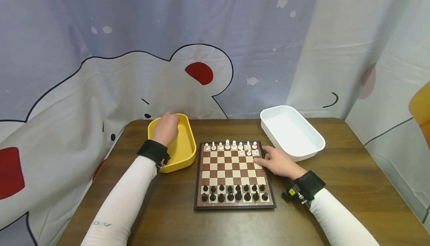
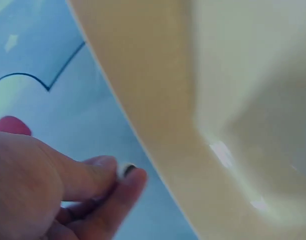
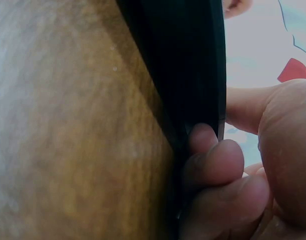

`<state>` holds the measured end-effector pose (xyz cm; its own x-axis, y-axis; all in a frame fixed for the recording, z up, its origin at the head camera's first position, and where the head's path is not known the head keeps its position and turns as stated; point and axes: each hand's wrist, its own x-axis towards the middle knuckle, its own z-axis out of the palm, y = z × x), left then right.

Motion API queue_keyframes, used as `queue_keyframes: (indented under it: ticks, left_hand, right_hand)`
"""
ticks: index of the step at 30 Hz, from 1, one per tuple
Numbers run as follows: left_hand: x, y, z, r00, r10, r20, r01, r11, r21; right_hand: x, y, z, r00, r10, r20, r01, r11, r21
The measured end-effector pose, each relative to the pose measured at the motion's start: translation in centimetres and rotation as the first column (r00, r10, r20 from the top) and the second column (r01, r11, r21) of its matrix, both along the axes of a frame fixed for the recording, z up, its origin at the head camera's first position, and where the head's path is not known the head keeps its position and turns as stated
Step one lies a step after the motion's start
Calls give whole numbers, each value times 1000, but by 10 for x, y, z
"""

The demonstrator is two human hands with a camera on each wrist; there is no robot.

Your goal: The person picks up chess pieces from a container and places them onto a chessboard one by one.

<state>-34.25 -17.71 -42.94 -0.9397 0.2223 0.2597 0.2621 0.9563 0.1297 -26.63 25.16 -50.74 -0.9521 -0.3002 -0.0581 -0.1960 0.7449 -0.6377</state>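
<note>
Over the yellow tray, my left hand pinches a small white chess piece with a dark base between thumb and fingertips. Most of that piece is hidden by the fingers. At the far right of the chessboard, my right hand holds the board's edge, thumb over the top and fingers against the dark side. White chess pieces fill the far row, with three white pawns in front at the right. Black chess pieces stand in two rows on the near side.
A white tray stands at the back right, close behind my right hand. Both trays and the board rest on a brown wooden table. A printed curtain hangs right behind the table's far edge.
</note>
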Motion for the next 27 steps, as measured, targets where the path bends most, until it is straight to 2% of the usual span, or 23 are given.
queue_keyframes:
  ticks: [5,9,16,19,23,27]
  left_hand:
    - [5,13,11,992,-85,-94,90,995,52]
    - [8,22,16,982,-131,-133,144,985,92]
    - [12,31,18,974,-189,-126,208,964,164]
    - [13,34,19,964,-235,-126,256,948,187]
    - [16,41,21,943,-292,-159,318,931,178]
    - [21,51,23,931,-317,-183,344,929,140]
  right_hand:
    - [0,-1,0,1000,1,-9,-1,1000,0]
    - [0,0,0,1000,-4,-8,4,1000,3]
    - [-1,-1,0,1000,2,3,-2,1000,1]
    - [-1,-1,0,1000,7,4,-7,1000,0]
    - [0,0,1,1000,3,0,-3,1000,-2]
    - [0,0,2,1000,-4,-3,4,1000,0]
